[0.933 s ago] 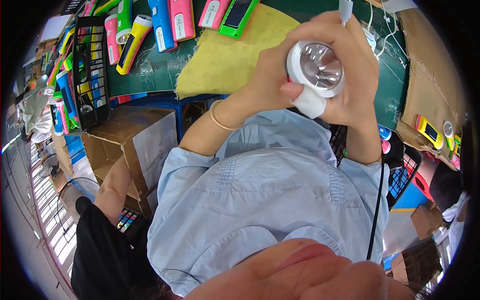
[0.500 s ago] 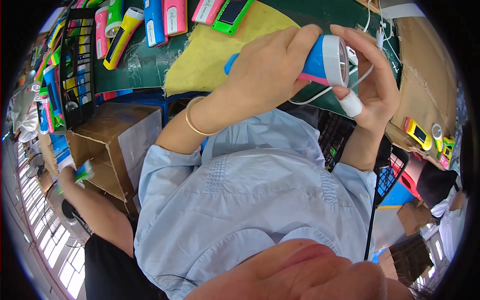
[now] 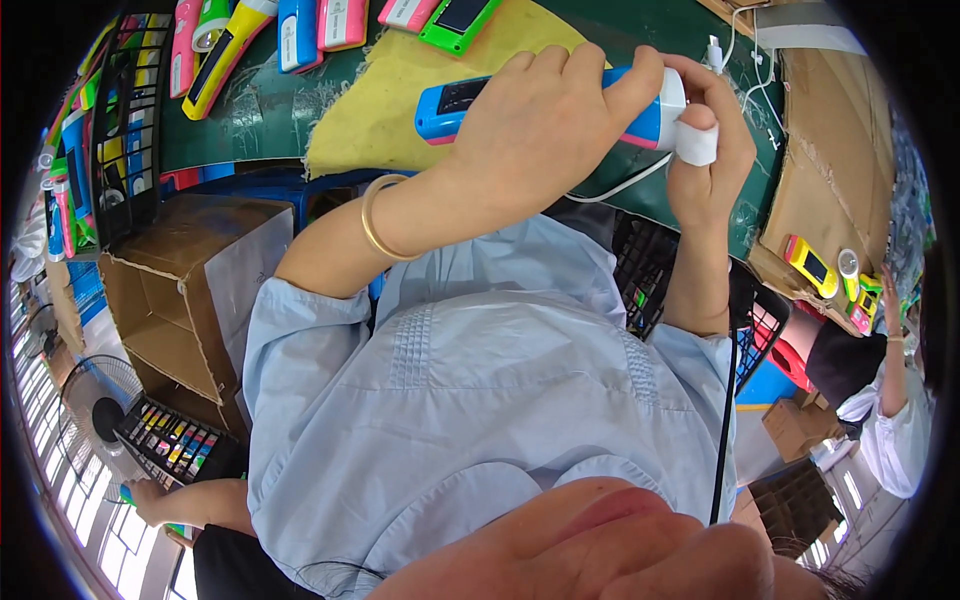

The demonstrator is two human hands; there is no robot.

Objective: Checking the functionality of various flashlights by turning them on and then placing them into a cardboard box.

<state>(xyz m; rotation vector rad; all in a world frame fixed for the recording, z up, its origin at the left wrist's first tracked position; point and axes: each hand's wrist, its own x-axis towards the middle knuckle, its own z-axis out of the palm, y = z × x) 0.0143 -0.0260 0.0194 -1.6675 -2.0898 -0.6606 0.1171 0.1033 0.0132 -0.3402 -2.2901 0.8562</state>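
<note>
A blue, pink and white flashlight point(image 3: 462, 97) lies nearly level above the workbench. My left hand point(image 3: 545, 120) is closed around its middle from above, hiding much of the body; a dark panel shows on the handle end. At the white lens end, my right hand point(image 3: 712, 165) is closed, with its white-taped thumb against the rim and fingers behind. The lens itself is out of sight. A white cable point(image 3: 635, 180) passes below both hands. Under the flashlight's handle end is a yellow cloth point(image 3: 370, 125).
Several colourful flashlights point(image 3: 228, 55) lie along the bench's far side. At left stand a black basket point(image 3: 128, 130) and an open cardboard box point(image 3: 165, 300). A co-worker's hand point(image 3: 150, 500) shows lower left. Cardboard point(image 3: 825, 150) borders the right; a white plug point(image 3: 714, 55) lies at the back.
My right hand has closed in on the flashlight's lens end, which was uncovered before. More of the handle end shows. The co-worker's hand at left has moved lower.
</note>
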